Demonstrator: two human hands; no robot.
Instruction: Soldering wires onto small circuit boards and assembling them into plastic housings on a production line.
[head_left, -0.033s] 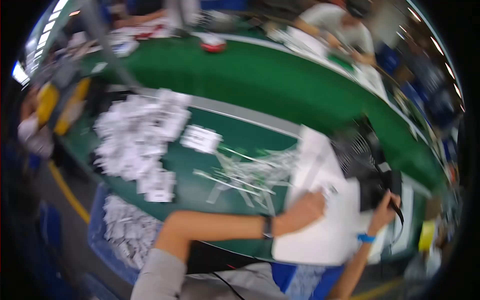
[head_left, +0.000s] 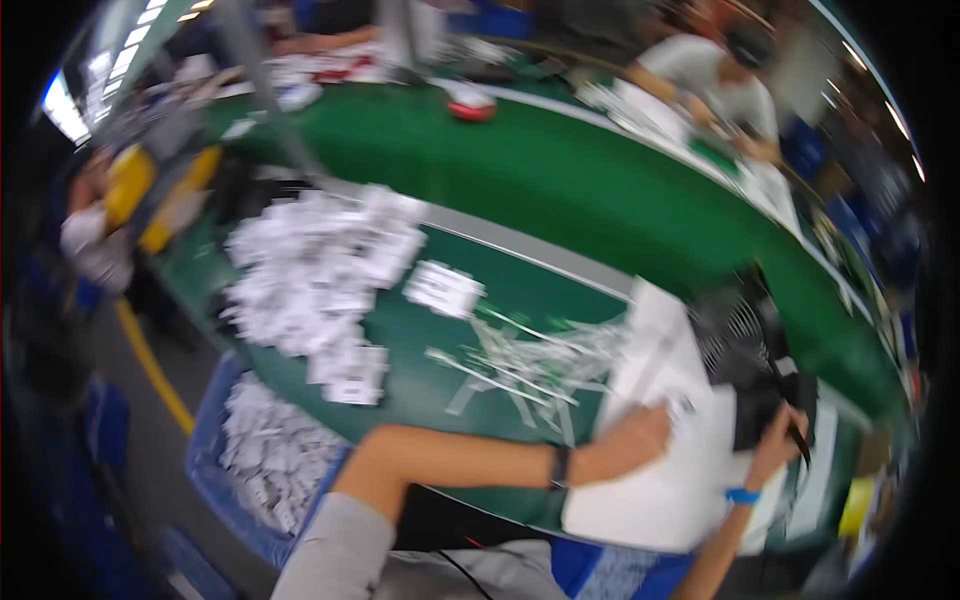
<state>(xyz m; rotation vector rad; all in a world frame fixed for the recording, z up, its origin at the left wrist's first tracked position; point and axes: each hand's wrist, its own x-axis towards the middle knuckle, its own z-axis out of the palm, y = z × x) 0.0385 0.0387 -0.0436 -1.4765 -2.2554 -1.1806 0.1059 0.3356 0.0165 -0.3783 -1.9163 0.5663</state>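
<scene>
My left hand, with a dark band at its wrist, is over a white sheet on the green table. Its fingers are closed near a small grey-white item; blur hides what they grip. To the right, my right hand, a blue band on its wrist, is closed beside a black device with a round grille. A dark, thin strip shows at its fingers, too smeared to name. Left of the sheet lies a tangle of clear and white strips.
A big heap of white printed pieces covers the table's left, with a small stack beside it. Below stands a blue bin full of similar pieces. Beyond a green belt, a person works at the far table.
The whole scene has shifted right and slightly down in the picture. Both hands keep about the same places relative to the white sheet and the black device.
</scene>
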